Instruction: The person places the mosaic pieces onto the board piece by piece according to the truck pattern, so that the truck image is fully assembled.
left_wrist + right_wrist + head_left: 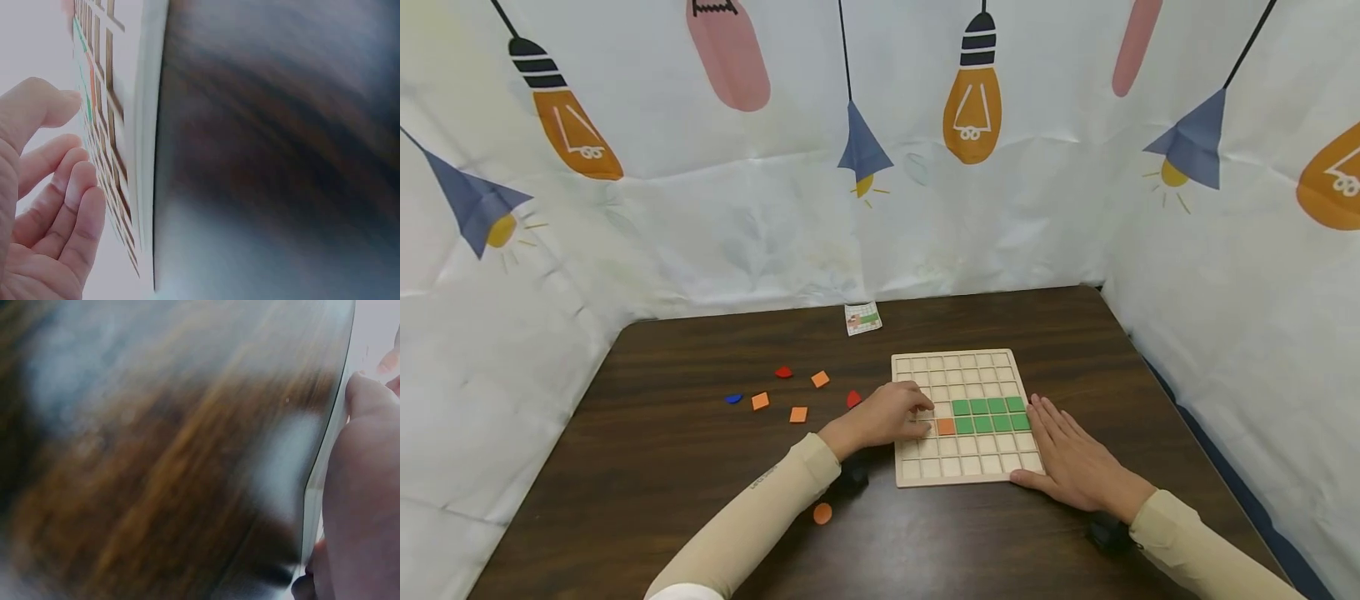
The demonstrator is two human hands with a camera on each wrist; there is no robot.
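Observation:
A pale wooden grid board (957, 468) lies on the table, bearing two rows of green square tiles (992, 415) and one orange-red square tile (946, 427) at the left end of the lower row. Over the board's left side is my left hand (891, 414), thumb and fingers apart and loosely bent near the orange-red tile. No piece shows between them in the left wrist view, where the board's edge (145, 125) stands close by. My right hand (1071, 460) lies flat with straight fingers along the board's right edge; its thumb touches the lower right corner.
Left of the board lie several orange square tiles (798, 414), red pieces (784, 372) and a blue piece (734, 398). An orange round piece (822, 513) sits near my left forearm. A small printed card (862, 318) rests at the table's (715, 350) back edge, before a white patterned curtain (760, 233).

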